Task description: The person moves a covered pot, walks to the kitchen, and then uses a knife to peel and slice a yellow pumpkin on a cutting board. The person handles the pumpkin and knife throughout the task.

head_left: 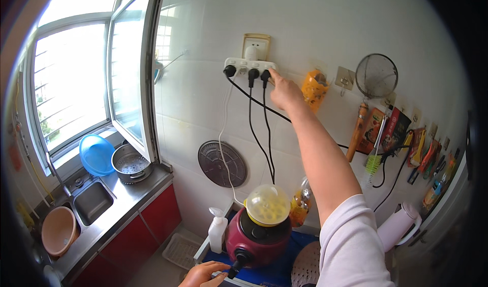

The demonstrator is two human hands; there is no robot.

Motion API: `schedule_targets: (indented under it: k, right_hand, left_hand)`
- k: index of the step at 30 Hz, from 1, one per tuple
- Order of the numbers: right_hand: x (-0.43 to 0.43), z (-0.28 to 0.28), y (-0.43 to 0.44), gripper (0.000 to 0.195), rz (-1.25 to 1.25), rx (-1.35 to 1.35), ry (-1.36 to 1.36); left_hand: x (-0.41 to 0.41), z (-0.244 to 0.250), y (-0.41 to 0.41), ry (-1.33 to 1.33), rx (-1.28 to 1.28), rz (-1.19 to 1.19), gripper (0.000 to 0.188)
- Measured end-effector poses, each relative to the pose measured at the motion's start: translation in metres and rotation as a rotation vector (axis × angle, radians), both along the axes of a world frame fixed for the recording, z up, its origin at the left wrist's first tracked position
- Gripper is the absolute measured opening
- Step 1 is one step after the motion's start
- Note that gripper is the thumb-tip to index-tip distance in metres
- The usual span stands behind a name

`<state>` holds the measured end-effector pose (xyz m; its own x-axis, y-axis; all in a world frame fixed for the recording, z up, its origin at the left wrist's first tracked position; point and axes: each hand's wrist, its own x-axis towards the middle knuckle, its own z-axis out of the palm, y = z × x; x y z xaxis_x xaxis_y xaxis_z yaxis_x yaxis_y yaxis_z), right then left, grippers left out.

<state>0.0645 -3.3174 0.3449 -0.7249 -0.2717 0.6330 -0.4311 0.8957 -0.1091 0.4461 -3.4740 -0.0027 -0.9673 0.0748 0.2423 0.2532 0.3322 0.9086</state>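
Observation:
My right hand (285, 91) is raised to a white power strip (244, 62) on the tiled wall. Its index finger is extended onto the strip's right end, beside a black plug (265, 74), while the other fingers are curled. Low in the view, my left hand (207, 273) has its fingertips at the end of the black handle (237, 265) of a maroon cooking appliance (257, 250); whether they touch it is unclear. An egg cooker (268, 205) with a clear dome and yellow base sits on the appliance. A white cord runs down to it from the strip.
A white pump bottle (217, 229) stands left of the appliance, a pink kettle (399, 226) at right. A mesh skimmer (376, 75) and several utensils hang on the wall. Left are a sink (93, 206), a steamer pot (130, 163), basins and an open window (129, 69).

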Motion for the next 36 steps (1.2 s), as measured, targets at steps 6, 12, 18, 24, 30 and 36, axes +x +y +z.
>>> schedule_targets:
  k: [6,12,18,24,30,36]
  right_hand:
    - [-0.018,0.020,-0.017,0.079,-0.210,0.044,-0.096]
    - [-0.009,0.020,-0.047,0.075,-0.305,0.079,-0.043]
    - [-0.021,0.018,-0.048,0.084,-0.301,-0.048,-0.065]
    - [0.005,0.013,-0.021,0.072,-0.170,-0.239,-0.001]
    - [0.201,-0.129,0.058,0.047,-0.002,-0.413,-0.136]
    - [0.327,-0.294,0.280,0.038,-0.658,-0.288,-0.290]
  left_hand:
    - [-0.029,0.000,-0.056,-0.026,0.045,-0.023,0.027]
    - [-0.042,0.000,-0.090,-0.077,0.099,-0.072,0.025]
    - [-0.044,0.019,-0.110,-0.249,-0.048,-0.093,0.032]
    - [-0.042,0.006,-0.122,-0.128,-0.041,-0.157,0.030]
    - [-0.050,-0.011,-0.105,0.023,-0.030,-0.286,0.025]
    - [-0.059,-0.002,-0.029,-0.177,0.037,-0.488,0.029]
